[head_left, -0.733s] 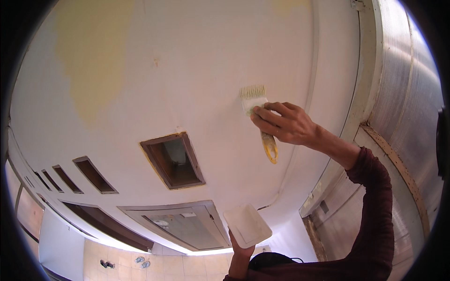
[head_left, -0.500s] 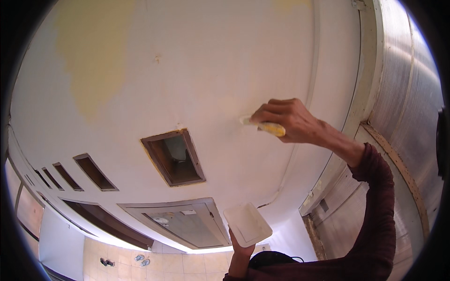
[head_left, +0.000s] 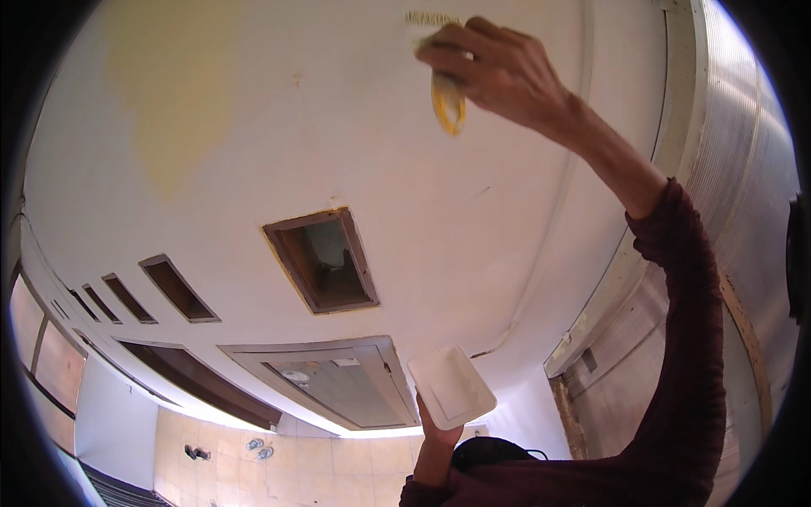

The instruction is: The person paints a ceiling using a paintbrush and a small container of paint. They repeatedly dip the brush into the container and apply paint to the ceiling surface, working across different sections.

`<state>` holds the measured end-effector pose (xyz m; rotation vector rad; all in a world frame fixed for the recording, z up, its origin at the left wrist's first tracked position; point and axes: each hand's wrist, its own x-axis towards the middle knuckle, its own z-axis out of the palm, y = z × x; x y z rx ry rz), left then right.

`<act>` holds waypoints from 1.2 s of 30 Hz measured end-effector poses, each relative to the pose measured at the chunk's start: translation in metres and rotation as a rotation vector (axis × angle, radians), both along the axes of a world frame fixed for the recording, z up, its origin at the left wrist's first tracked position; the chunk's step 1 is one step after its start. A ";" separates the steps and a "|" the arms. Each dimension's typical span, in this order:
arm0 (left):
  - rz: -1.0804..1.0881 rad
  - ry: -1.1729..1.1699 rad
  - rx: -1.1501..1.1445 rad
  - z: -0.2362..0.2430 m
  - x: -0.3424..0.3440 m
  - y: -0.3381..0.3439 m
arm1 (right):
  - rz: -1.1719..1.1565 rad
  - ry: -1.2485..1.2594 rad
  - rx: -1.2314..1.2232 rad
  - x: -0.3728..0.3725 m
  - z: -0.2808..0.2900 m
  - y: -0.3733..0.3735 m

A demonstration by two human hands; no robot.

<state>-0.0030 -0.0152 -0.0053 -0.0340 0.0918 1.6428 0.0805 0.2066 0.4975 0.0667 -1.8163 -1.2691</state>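
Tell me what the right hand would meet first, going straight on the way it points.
Probably the white wall, met first by the brush in the right hand; depth is unclear.

Yellow-handled paintbrush (head_left: pixel 443 90), bristles (head_left: pixel 432 18) up, held high; shallow white tray (head_left: pixel 453 387), tilted, well below it

the right hand (head_left: pixel 503 72) has risen: half a second ago it was a little above and to the right of the brown-framed opening (head_left: pixel 325 262); now it is far above it, still to its right. the brush (head_left: pixel 449 106) has turned in its grip, its handle no longer pointing away from the opening but hanging down toward it, bristles (head_left: pixel 432 18) up. the sleeve (head_left: pixel 683 253) has risen too. a small dark mark (head_left: pixel 482 192), previously behind the hand, now shows above and right of the opening.
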 end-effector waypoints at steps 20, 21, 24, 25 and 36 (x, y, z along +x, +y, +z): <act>-0.020 0.053 -0.033 -0.003 -0.006 -0.005 | -0.182 0.082 -0.593 0.026 0.085 -0.012; -0.010 0.042 -0.031 -0.005 -0.006 -0.007 | -0.098 0.112 -0.540 0.023 0.101 -0.009; -0.070 0.023 0.019 -0.011 -0.003 0.005 | 0.045 0.111 -0.160 0.039 0.116 -0.015; -0.094 0.015 0.043 -0.012 -0.002 0.011 | 0.081 0.084 0.000 0.048 0.118 -0.018; -0.055 0.132 0.002 0.000 -0.008 -0.003 | -0.103 -0.206 -0.278 0.061 -0.141 -0.013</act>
